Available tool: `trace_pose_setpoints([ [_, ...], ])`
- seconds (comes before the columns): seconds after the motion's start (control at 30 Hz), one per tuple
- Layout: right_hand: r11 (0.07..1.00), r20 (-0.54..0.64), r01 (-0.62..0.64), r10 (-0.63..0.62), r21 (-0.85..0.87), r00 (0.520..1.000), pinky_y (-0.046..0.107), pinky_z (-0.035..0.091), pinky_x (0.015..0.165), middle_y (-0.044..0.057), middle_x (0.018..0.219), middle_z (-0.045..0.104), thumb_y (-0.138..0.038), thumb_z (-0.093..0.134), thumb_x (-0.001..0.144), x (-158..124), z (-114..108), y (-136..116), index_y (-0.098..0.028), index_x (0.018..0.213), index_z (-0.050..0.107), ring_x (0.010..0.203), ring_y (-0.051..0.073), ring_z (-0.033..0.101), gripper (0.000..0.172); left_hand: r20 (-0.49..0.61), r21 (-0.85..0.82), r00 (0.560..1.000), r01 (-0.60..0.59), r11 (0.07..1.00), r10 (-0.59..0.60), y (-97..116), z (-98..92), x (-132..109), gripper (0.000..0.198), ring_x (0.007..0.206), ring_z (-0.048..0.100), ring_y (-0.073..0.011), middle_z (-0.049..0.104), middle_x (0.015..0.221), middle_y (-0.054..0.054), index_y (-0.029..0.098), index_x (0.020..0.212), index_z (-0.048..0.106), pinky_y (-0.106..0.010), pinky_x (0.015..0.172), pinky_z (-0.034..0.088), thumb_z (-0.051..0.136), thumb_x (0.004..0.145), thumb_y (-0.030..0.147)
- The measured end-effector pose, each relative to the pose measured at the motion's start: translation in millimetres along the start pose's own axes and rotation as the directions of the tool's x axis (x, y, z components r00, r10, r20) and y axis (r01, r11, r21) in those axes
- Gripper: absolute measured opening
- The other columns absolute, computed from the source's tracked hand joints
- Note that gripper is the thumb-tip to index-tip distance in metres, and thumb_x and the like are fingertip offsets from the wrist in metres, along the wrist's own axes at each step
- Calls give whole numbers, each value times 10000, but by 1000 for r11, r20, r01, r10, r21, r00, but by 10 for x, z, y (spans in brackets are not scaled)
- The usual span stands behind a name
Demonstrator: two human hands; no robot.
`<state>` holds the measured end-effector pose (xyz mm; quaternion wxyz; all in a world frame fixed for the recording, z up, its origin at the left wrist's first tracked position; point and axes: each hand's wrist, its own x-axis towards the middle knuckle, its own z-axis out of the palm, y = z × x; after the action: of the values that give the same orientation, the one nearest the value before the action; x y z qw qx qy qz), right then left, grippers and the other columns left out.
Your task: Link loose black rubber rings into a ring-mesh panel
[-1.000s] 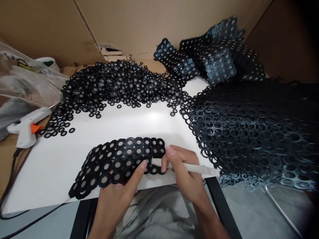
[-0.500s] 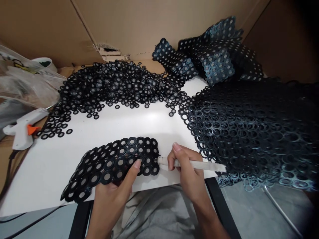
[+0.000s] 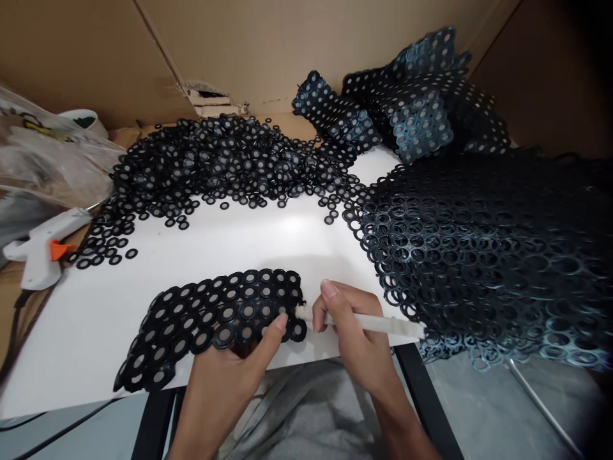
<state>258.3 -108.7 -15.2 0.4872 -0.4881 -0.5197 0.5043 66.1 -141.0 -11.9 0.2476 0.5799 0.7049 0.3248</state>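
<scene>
While my left hand (image 3: 225, 377) pinches the black ring strip (image 3: 201, 316) over the front of the white board (image 3: 230, 246), my right hand (image 3: 354, 342) grips a white pen-like tool (image 3: 400, 326), tip at strip. Loose rings (image 3: 215, 160) heaped at board's back.

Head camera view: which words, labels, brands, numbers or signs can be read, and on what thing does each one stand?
No readable text anywhere.
Plastic bag: yellow and dark marks, too blurred to read.
Glue gun: no lettering visible.
White stick and black ring sheet: none visible.
</scene>
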Motion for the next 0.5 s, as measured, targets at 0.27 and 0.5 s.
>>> trace_pose_setpoints([
  [0.27,991,114,110,-101,-76,988,297,455,708,-16,737,660,-333,521,1196,27,24,-43,-212,747,664,710,139,637,487,16,87,991,-133,987,132,-307,-138,-41,356,1184,756,-361,792,1022,-92,288,1076,795,-535,1075,612,755,945,616],
  [0.5,991,166,114,-101,-69,981,293,468,715,-13,754,680,-336,538,1191,51,52,-57,-212,768,687,715,142,641,465,27,94,986,-168,981,166,-320,-186,-100,410,1047,785,-347,760,862,-67,289,1072,827,-475,982,652,691,966,662],
])
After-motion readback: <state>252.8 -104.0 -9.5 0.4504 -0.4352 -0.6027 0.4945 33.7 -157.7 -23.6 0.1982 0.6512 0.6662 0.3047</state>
